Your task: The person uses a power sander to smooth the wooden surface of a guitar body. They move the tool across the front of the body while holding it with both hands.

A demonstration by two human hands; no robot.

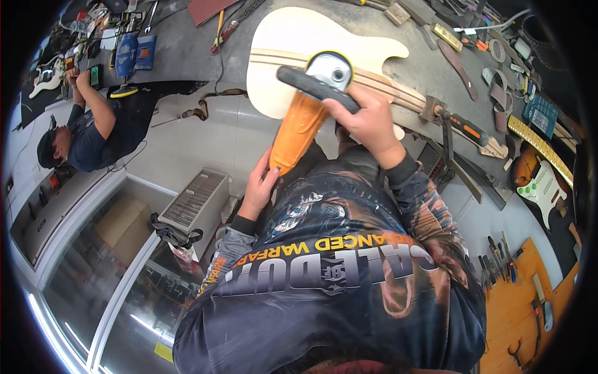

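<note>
My right hand is closed on the black side handle of an orange power sander, near its round metal head. My left hand grips the lower end of the sander's orange body. The tool is tilted, its head over a pale, unfinished guitar body with dark lengthwise stripes, which lies on the grey workbench; I cannot tell whether they touch. Right of the body, the guitar's neck passes a wooden block and an orange-and-black clamp.
A co-worker works at the bench on the left, near a blue polisher. Hand tools lie along the bench. A sunburst guitar and loose neck are at the right. A grey box stands lower left; an orange tool board is lower right.
</note>
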